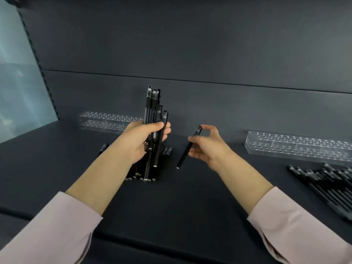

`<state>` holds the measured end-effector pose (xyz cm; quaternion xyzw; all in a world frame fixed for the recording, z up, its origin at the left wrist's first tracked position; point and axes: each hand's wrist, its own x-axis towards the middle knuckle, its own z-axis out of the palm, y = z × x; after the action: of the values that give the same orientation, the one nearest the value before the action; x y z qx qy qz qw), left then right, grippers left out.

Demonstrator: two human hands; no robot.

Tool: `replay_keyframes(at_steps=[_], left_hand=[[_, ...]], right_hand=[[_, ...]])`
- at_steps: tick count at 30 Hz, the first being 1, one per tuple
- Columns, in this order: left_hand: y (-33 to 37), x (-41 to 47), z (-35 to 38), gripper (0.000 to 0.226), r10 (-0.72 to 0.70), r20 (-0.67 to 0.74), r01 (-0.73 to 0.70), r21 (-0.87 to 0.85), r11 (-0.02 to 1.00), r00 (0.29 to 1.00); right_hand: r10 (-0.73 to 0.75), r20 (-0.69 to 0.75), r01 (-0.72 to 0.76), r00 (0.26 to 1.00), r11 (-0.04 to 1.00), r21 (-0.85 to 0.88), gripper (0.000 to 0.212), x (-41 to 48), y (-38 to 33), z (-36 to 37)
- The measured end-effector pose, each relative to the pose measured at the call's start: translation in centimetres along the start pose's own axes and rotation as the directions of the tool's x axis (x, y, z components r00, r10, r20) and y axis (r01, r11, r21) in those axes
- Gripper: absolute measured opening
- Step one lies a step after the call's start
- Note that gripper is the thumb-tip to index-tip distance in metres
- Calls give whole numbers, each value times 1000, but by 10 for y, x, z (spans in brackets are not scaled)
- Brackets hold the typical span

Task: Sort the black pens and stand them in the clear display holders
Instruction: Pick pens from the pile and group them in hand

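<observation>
At the tabletop's (171, 210) right edge lies a loose heap of pens (327, 184). Further in, the right grip (207, 145) pinches a single pen (187, 149) by its upper half, tilted. The left grip (139, 141) curls round an upright bundle of pens (152, 103), above a flat row of pens (142, 177). These look light, stiff and slick, so hold them mid-barrel. Along the back edge sit the left holder (106, 121) and right holder (297, 147).

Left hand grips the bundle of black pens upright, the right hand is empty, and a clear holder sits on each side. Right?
Not quite. The head view shows the right hand pinching a single black pen. The rest holds: the left hand grips the bundle of black pens upright, with the left holder and the right holder on either side.
</observation>
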<state>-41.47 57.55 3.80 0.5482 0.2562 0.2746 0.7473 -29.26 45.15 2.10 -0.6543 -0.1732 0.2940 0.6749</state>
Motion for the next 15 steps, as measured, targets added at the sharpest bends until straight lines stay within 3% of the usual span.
replay_keyframes(at_steps=[9, 15], left_hand=[[7, 51, -42, 13, -93, 51, 86, 131, 988, 994], [5, 58, -46, 21, -112, 100, 98, 134, 986, 989]], right_hand=[[53, -133, -89, 990, 956, -278, 53, 16, 20, 37], [70, -63, -92, 996, 865, -493, 50, 23, 26, 46]])
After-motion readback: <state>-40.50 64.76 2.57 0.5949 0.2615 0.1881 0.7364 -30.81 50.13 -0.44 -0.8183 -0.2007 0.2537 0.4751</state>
